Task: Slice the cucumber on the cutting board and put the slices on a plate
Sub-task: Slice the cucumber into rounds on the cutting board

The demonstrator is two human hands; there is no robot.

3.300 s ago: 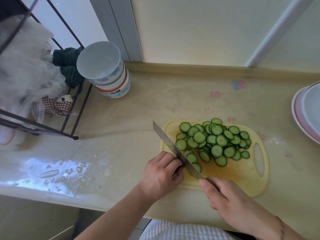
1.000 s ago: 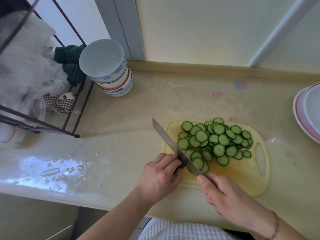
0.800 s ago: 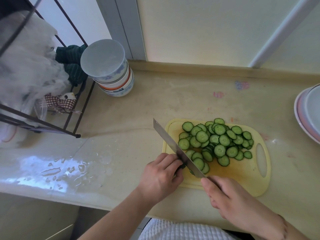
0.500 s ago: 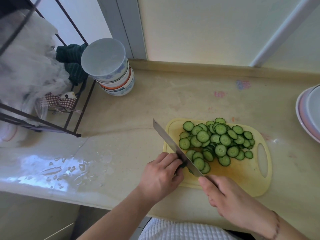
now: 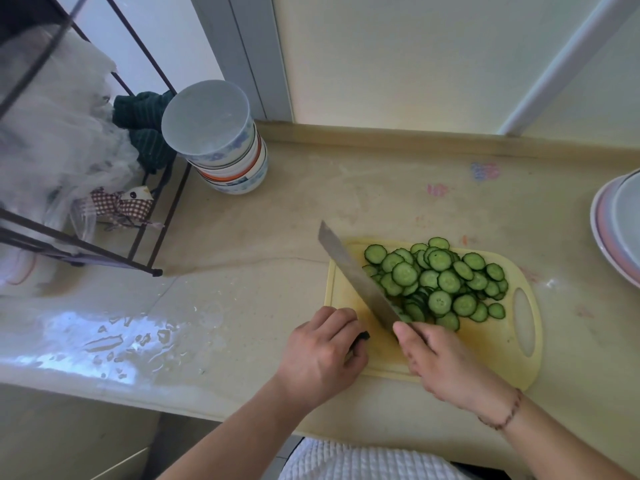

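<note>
My right hand (image 5: 446,362) grips the knife (image 5: 356,278) by its handle, low centre of the frame, fingers curled round it. The blade runs up and to the left, laid against the left flank of the cucumber slices (image 5: 440,282). My left hand (image 5: 322,348) sits just left of the blade at the lower left corner of the cutting board (image 5: 498,348), fingers curled round a small dark nub that I take to be the cucumber end (image 5: 363,336); little of it shows, so I cannot be sure.

The slices lie heaped across the upper middle of the yellow board, on the tabletop (image 5: 277,237) right of centre. The plate (image 5: 602,237) waits at the right edge of the frame, well apart from the board.

I judge the cutting is about finished and gathering comes next. To do it well I keep the blade flat and low, push the heap together rather than scatter it, and keep my left fingers tucked away from the edge. The slices look wet and thin, so they may cling to the steel or slide off the board's far rim. I should set the stub aside before lifting anything towards the plate.
</note>
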